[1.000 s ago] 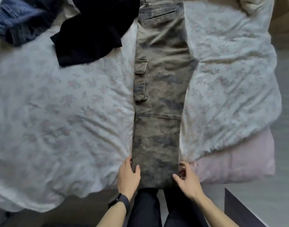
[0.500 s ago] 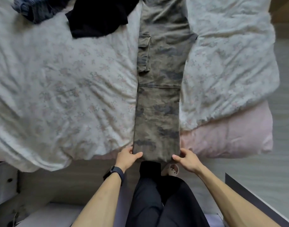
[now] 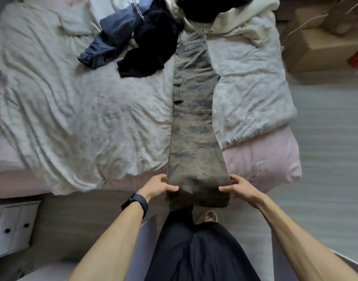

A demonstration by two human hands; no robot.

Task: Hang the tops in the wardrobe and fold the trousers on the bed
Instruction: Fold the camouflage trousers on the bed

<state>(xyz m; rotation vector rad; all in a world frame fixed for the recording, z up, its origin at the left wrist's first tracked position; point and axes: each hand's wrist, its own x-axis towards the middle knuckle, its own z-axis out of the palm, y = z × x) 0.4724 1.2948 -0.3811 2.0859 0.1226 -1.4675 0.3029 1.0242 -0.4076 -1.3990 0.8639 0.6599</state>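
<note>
Now my left hand (image 3: 157, 185) and right hand (image 3: 237, 187) pinch the hem of the camouflage cargo trousers (image 3: 194, 122), stretched along the bed (image 3: 72, 118). I think the cross folds are not yet made, and jeans (image 3: 113, 37) wait at the bed's far side.

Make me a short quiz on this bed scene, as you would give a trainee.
1. True or false: the camouflage trousers lie crumpled in a heap.
2. Where do the left hand and right hand hold them? A) waistband B) hem end C) cargo pocket
3. Fill in: the dark watch sits on the ___ wrist.

Key: 1. False: they lie stretched out flat along the duvet. 2. B. 3. left.
</note>
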